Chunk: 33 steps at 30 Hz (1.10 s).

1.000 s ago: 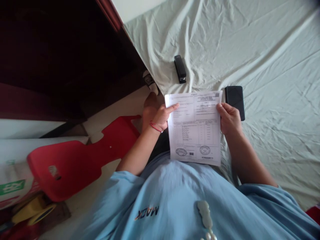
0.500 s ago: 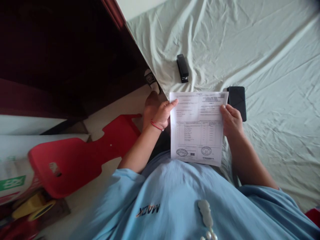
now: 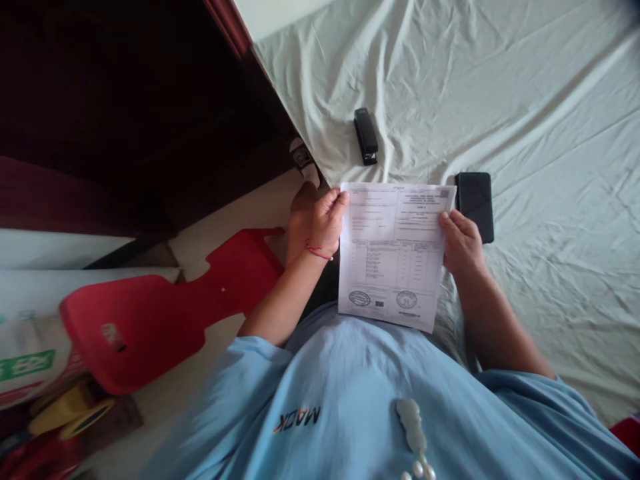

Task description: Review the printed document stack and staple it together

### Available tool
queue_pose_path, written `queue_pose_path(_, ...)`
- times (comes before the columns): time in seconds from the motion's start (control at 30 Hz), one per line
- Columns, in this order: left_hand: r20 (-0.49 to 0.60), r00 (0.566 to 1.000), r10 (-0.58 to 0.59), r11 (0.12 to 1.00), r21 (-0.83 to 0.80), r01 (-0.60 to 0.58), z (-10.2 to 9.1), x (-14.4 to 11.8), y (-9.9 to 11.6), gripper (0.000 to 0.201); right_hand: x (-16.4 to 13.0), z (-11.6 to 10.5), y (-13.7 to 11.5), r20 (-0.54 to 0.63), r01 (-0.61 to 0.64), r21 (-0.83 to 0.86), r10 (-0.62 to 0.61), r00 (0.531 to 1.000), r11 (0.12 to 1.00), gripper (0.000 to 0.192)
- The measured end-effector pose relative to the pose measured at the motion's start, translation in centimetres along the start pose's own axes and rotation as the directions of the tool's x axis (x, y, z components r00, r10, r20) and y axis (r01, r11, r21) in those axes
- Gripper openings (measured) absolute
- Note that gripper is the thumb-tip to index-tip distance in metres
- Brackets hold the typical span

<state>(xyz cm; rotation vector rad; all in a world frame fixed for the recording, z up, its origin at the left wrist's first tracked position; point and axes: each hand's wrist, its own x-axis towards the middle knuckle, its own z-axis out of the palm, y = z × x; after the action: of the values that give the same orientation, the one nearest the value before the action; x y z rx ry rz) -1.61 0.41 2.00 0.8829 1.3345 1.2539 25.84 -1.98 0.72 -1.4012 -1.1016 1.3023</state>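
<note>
Left hand (image 3: 327,225): fingers pinched closed on your paper's (image 3: 393,267) left edge
Right hand (image 3: 463,244): fingers pinched on its right edge
Paper: between both, long axis pointing away from you

Head-worn view, single: close range, facing forward and steeply down; blue shirt (image 3: 360,380) across frame bottom, pale sheet (image 3: 540,120) upper right.
</note>
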Motion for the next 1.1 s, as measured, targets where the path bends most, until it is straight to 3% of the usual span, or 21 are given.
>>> queue_pose_path(0.1, -0.008, 1.0, 0.015, 0.998, 0.067, -0.015, 0.4, -0.2, -0.3, 0.036, 0.2, -0.3, 0.3, -0.083, 0.07, -0.301, -0.099, 0.992, 0.951, 0.037)
queue_pose_path(0.17, -0.001, 0.999, 0.041, 0.993, 0.108, -0.041, 0.6, -0.1, -0.7, 0.038, 0.6, 0.0, -0.5, -0.102, 0.187, -0.568, -0.294, 0.95, 0.802, 0.049)
queue_pose_path(0.23, 0.014, 0.998, 0.067, 0.99, 0.121, -0.069, 0.9, -0.1, -1.2, 0.038, 1.2, 0.7, -1.9, 0.016, 0.332, -0.737, -0.475, 0.88, 0.589, 0.061)
queue_pose_path(0.27, 0.025, 0.997, 0.075, 0.99, 0.117, -0.078, 1.1, -0.1, -1.3, 0.039, 1.5, 1.3, -2.7, 0.109, 0.395, -0.775, -0.511, 0.852, 0.494, 0.057)
queue_pose_path(0.37, 0.044, 0.996, 0.077, 0.99, 0.113, -0.081, 1.6, -0.2, -1.3, 0.042, 2.5, 3.5, -4.7, 0.327, 0.529, -0.779, -0.501, 0.801, 0.337, 0.047)
queue_pose_path(0.53, 0.038, 0.999, 0.036, 0.992, 0.123, -0.041, 2.1, -0.5, -0.9, 0.039, 3.1, 6.3, -6.0, 0.469, 0.61, -0.735, -0.428, 0.773, 0.296, 0.043)
queue_pose_path(0.83, 0.055, 0.998, 0.009, 0.999, 0.047, -0.012, 2.0, -0.4, -1.8, 0.038, 2.7, 7.2, -5.8, 0.486, 0.605, -0.731, -0.382, 0.786, 0.315, 0.044)
queue_pose_path(1.1, 0.037, 0.997, 0.071, 0.991, 0.107, -0.075, 2.0, 0.2, -1.6, 0.036, 2.9, 8.1, -5.9, 0.496, 0.612, -0.734, -0.383, 0.779, 0.294, 0.048)
